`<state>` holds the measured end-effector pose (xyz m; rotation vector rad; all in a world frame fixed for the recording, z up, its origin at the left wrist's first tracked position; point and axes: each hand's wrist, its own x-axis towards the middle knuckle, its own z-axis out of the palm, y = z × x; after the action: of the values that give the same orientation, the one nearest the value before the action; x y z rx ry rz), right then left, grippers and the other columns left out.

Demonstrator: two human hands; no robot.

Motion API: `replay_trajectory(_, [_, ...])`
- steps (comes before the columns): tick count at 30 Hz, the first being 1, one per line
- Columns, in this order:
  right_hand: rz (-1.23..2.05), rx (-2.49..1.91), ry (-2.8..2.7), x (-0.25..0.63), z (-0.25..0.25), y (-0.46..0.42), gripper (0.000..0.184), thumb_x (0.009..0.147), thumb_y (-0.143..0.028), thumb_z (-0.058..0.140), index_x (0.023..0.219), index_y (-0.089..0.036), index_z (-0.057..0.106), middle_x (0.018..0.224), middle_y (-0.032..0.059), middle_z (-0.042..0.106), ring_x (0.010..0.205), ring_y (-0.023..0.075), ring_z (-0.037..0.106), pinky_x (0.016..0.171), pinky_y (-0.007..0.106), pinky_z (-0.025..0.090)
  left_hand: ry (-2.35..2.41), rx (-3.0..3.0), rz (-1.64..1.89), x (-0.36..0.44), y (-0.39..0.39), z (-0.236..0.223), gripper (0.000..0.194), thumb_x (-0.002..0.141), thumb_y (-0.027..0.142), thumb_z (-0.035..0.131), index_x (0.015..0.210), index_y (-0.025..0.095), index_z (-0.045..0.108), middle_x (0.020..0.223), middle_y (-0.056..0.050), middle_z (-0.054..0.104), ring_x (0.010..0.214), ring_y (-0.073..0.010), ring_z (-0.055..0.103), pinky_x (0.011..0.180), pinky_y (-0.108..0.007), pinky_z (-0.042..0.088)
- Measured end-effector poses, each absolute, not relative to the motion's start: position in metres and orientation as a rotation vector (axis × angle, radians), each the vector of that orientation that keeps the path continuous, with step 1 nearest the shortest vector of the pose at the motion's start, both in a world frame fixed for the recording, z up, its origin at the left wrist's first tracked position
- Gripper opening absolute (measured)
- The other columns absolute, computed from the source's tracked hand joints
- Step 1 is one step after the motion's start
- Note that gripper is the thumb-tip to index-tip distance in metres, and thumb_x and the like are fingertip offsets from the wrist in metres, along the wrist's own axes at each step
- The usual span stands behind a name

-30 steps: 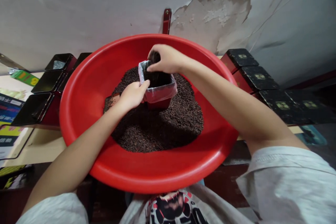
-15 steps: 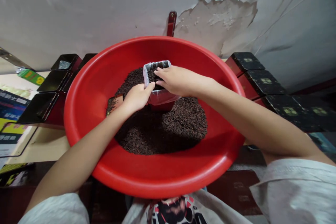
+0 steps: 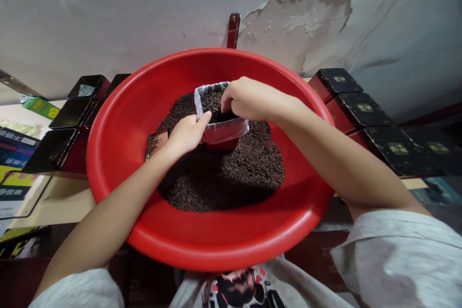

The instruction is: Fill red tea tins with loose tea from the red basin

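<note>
A dark red box (image 3: 222,145) stands on the heap of dark, loose tea leaves (image 3: 252,163) in a big red basin (image 3: 231,249). A clear plastic bag (image 3: 225,131) lines the box and folds out over its rim. Inside lie more tea leaves (image 3: 211,101), close to the top. My left hand (image 3: 189,132) grips the near left corner, thumb on the folded bag. Over the right side of the opening, my right hand (image 3: 249,98) is closed, its fingers curled down into the box. Its fingertips are hidden, so I cannot see what they hold.
A scoop-like piece (image 3: 157,142) with leaves on it lies at the heap's left. Open dark boxes (image 3: 70,113) stand left of the basin; lidded ones (image 3: 363,108) stand right. Behind rises a wall (image 3: 144,9) with peeling paint and a dark red strip (image 3: 234,31).
My right hand came down with dark leaves, lay flat over the opening half a second ago, and is now curled at its right side. My left hand keeps its hold on the box.
</note>
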<state>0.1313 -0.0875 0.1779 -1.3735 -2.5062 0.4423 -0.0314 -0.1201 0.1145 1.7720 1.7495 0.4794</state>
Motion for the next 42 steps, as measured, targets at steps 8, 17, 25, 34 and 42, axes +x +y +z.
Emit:
replay_trajectory(8, [0.247, -1.299, -2.722, 0.132, 0.178, -0.084, 0.043, 0.070, -0.003, 0.039, 0.097, -0.018, 0.068, 0.100, 0.0073, 0.068, 0.088, 0.0202, 0.063, 0.076, 0.029, 0.046, 1.749, 1.776, 0.481, -0.031, -0.121, 0.115, 0.049, 0.081, 0.054, 0.024, 0.057, 0.019, 0.048, 0.055, -0.006, 0.059, 0.057, -0.0189, 0.056, 0.057, -0.027, 0.039])
replay_trajectory(17, [0.235, -1.356, -2.604, 0.129, 0.176, -0.081, 0.036, 0.073, -0.006, 0.038, 0.088, -0.017, 0.068, 0.095, 0.0063, 0.068, 0.091, 0.0196, 0.061, 0.080, 0.030, 0.046, 1.764, 1.798, 0.456, -0.029, -0.124, 0.118, 0.049, 0.082, 0.053, 0.023, 0.056, 0.019, 0.048, 0.055, -0.006, 0.058, 0.058, -0.0193, 0.056, 0.058, -0.028, 0.038])
replay_trajectory(25, [0.561, -1.615, -2.078, 0.135, 0.138, -0.034, 0.037, 0.088, -0.030, 0.036, 0.109, -0.011, 0.060, 0.115, 0.0101, 0.061, 0.102, 0.0201, 0.057, 0.089, 0.030, 0.043, 1.653, 1.474, 0.670, -0.026, -0.120, 0.108, 0.066, 0.085, 0.059, 0.010, 0.067, 0.016, 0.057, 0.072, -0.011, 0.064, 0.076, -0.0205, 0.060, 0.067, -0.029, 0.044])
replay_trajectory(34, [1.472, -1.513, -1.643, 0.136, 0.118, -0.031, 0.037, 0.090, -0.029, 0.033, 0.115, -0.011, 0.054, 0.100, 0.0097, 0.067, 0.083, 0.0138, 0.063, 0.074, 0.027, 0.049, 1.365, 0.661, 0.817, -0.014, -0.123, 0.105, 0.031, 0.081, 0.048, 0.045, 0.082, 0.019, 0.053, 0.077, -0.004, 0.058, 0.066, -0.0121, 0.055, 0.064, -0.024, 0.048])
replay_trajectory(42, [1.009, -1.379, -1.317, 0.126, 0.117, -0.041, 0.020, 0.059, -0.002, 0.065, 0.066, -0.015, 0.051, 0.063, -0.0026, 0.051, 0.058, 0.0077, 0.048, 0.063, 0.025, 0.043, 1.248, 0.629, 1.050, -0.015, -0.122, 0.132, 0.004, 0.064, 0.015, 0.056, 0.067, 0.015, 0.053, 0.055, 0.002, 0.053, 0.050, -0.0085, 0.046, 0.051, -0.021, 0.037])
